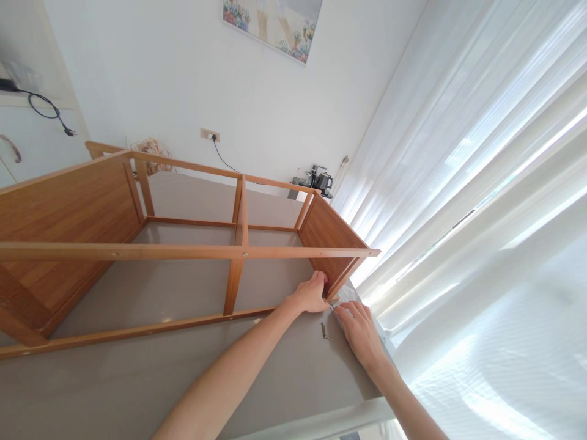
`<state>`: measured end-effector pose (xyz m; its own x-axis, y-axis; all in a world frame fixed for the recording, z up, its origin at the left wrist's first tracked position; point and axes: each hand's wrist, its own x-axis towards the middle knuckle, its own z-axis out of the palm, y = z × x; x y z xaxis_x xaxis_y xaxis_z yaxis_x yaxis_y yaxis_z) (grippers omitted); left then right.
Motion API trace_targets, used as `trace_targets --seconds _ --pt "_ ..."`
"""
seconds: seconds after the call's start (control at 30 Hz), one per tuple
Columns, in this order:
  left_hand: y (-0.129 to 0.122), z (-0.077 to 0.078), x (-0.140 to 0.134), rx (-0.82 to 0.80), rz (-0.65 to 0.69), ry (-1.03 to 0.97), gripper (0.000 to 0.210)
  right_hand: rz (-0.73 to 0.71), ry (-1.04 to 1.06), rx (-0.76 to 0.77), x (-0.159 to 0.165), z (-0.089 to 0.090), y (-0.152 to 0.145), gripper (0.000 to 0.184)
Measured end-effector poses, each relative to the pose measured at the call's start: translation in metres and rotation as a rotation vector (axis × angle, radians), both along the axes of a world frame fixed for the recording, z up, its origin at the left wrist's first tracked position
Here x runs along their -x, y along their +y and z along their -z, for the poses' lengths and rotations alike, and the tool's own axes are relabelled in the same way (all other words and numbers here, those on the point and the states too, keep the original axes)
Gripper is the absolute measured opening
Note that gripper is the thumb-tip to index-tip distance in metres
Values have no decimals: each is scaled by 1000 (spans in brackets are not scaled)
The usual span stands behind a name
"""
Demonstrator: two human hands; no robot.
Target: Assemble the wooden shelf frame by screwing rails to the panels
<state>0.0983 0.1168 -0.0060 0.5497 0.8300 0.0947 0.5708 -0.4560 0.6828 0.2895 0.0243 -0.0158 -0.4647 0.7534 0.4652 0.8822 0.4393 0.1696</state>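
Observation:
A wooden furniture frame point(245, 253) with slim rails and solid end panels lies along the grey table point(284, 391). At its near right lower corner, my left hand point(312, 294) is closed around the wood, thumb and fingers on either side of the joint. Just right of that corner, my right hand point(360, 330) pinches a thin metal rod point(332, 306) that looks like a hex key. The rod points at the corner; its tip is too small to make out. Several loose bolts point(325, 332) lie on the table between my forearms.
White curtains point(458, 183) hang close along the right side of the table. Behind the frame, a black kettle point(324, 181) stands near the wall, and a cord runs from a wall socket point(210, 134). A white cabinet point(41, 137) is at the far left.

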Motion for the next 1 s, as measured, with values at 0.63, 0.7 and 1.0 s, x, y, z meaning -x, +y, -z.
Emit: trace_targets --seconds 0.63,0.7,1.0 --pt "6 11 -3 4 0 -82 55 28 3 2 1 0 -2 22" --pt "6 11 -3 6 0 -88 54 26 1 -9 1 0 -2 21" --pt "7 14 -4 8 -7 -82 56 12 -66 -19 6 -5 -1 27"
